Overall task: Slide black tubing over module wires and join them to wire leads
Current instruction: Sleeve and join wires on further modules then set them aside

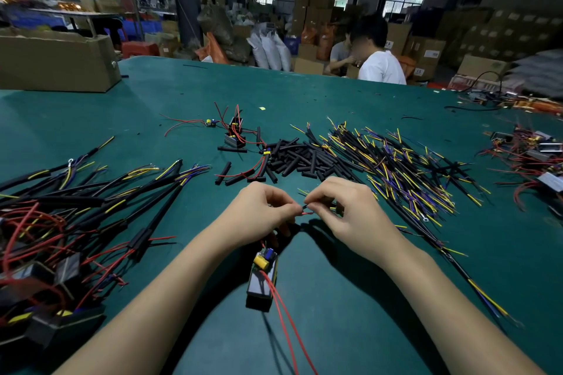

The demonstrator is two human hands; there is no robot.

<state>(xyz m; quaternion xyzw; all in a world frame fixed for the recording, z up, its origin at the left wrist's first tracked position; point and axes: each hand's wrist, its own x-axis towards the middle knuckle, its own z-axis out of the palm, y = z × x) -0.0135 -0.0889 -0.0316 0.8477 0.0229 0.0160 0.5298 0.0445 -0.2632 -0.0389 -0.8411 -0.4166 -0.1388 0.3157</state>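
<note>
Above the green surface (335, 298), left hand (262, 213) and right hand (344, 207) pinch a red module wire (305, 213) between closed fingers (294, 207); the module (263, 277) dangles below, and its weight may pull the joint apart.

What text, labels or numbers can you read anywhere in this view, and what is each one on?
"15": white tag on a cardboard box behind the table, right of the person in white.
"18", probably: white tag on another box above it; blurred, so unsure.
White labels on the stacked cartons at far right: too blurred to read.
Module below the hands: no readable marking.
</note>
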